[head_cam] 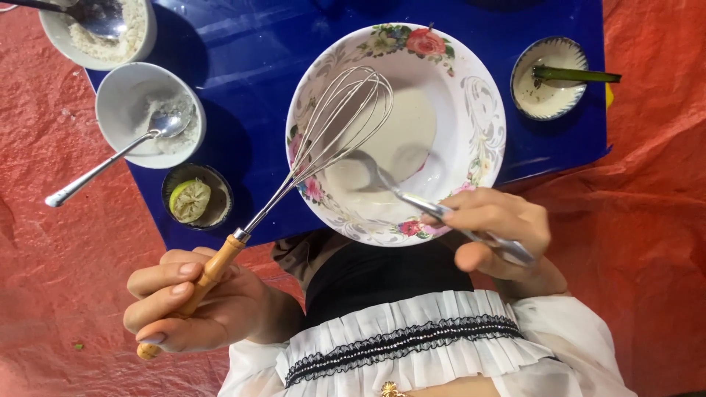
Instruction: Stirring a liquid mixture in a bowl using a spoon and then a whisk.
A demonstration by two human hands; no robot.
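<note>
Below, the left hand (193, 305) is closed around the wooden handle of a whisk (323, 140), fingers curled over it, with the handle's end poking out past the little finger. The whisk slants up and to the right, and its wire loops hang over the left rim of the big bowl (482, 110), a white bowl with painted flowers on its wall. A pool of pale batter (401, 132) lies in the bottom of that bowl. The right hand (500, 228) pinches the handle of a metal spoon (412, 198) between thumb and fingers at the bowl's near rim; the spoon's head dips into the batter. The big bowl stands on a blue board (250, 51), which lies on an orange sheet (662, 220). To the left on the board sits a white bowl (118, 95) with some white powder and a second spoon (110, 158) whose handle sticks out over the sheet. Just beside it, at the top left corner, another white bowl (59, 33) holds more powder and a dark spoon. Near the board's lower left edge, a small dark dish (220, 202) holds a squeezed lime half (190, 200). To the right of the big bowl, well apart from it, a small bowl (548, 99) carries a green strip (577, 74) laid across its rim. The person's white pleated garment (412, 345) with black trim fills the bottom of the view.
</note>
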